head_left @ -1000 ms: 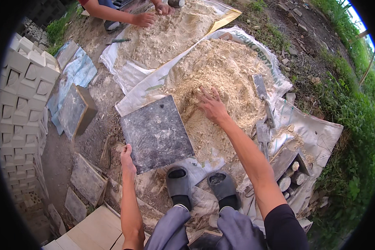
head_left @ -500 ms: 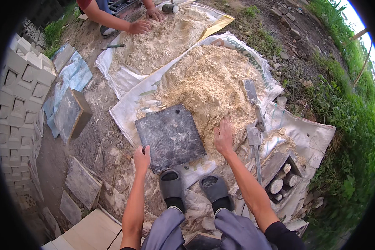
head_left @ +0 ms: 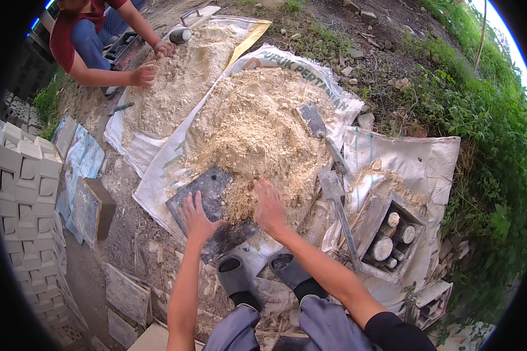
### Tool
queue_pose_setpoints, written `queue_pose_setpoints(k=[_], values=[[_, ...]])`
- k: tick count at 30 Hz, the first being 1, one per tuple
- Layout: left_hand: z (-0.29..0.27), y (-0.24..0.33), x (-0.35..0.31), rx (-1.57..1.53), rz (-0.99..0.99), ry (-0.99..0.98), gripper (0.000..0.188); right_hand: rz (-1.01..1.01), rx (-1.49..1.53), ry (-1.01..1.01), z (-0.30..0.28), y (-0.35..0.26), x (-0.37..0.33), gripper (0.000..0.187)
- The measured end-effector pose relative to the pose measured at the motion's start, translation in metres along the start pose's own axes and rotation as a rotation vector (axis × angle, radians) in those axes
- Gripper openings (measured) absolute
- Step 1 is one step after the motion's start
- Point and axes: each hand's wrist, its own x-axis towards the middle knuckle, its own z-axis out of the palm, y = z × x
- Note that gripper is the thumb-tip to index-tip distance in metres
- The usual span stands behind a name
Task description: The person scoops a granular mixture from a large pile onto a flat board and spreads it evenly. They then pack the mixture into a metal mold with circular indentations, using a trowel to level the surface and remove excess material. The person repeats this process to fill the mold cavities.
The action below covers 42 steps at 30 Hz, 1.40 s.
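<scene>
A dark square board (head_left: 214,193) lies at my feet, by the front edge of a large heap of pale, crumbly sand-like material (head_left: 257,126). A mound of that material covers part of its right side. My left hand (head_left: 198,217) is over the board with fingers and thumb spread, holding nothing. Against the mound's right side rests my right hand (head_left: 269,206), its fingers stretched out; I see no object gripped in it. Two flat-bladed metal tools lie right of the heap: one blade (head_left: 312,120) on the material, another (head_left: 332,186) nearer me.
A wooden box mould (head_left: 363,237) with several round-ended cylinders stands at right on white sacking (head_left: 430,161). At upper left a co-worker's hands (head_left: 145,75) touch a second heap (head_left: 187,55). Stacked pale blocks (head_left: 23,205) line the left, beside loose boards (head_left: 127,295).
My left hand has left the board's edge and spread over it. My right hand has moved left, and loose material now covers part of the board. The view has shifted.
</scene>
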Motion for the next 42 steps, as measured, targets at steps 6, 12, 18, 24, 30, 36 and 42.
queue_pose_setpoints(k=[6,12,18,24,30,36,42], values=[[-0.019,-0.035,0.033,-0.025,-0.102,-0.07,0.143,0.435,-0.174,0.203,-0.038,0.038,0.004,0.065],[-0.011,-0.022,0.022,-0.05,-0.159,-0.069,0.143,0.346,0.062,0.296,0.011,0.033,-0.017,0.066],[0.005,-0.013,0.021,-0.081,-0.061,0.031,0.135,0.084,0.197,0.175,0.039,0.011,-0.016,0.06],[0.026,0.0,-0.005,-0.28,0.079,0.13,0.079,0.143,0.341,0.102,-0.04,-0.002,0.005,0.036],[0.025,0.107,-0.026,-0.242,0.481,0.172,0.075,0.653,-0.481,-0.105,-0.159,0.115,0.011,0.053],[0.045,0.064,-0.005,-0.13,0.56,0.253,0.054,0.402,-0.254,0.082,-0.129,0.176,0.045,0.068],[0.022,-0.002,-0.012,-0.304,0.251,0.407,0.058,0.4,-0.699,-0.134,-0.133,0.189,0.083,0.065]])
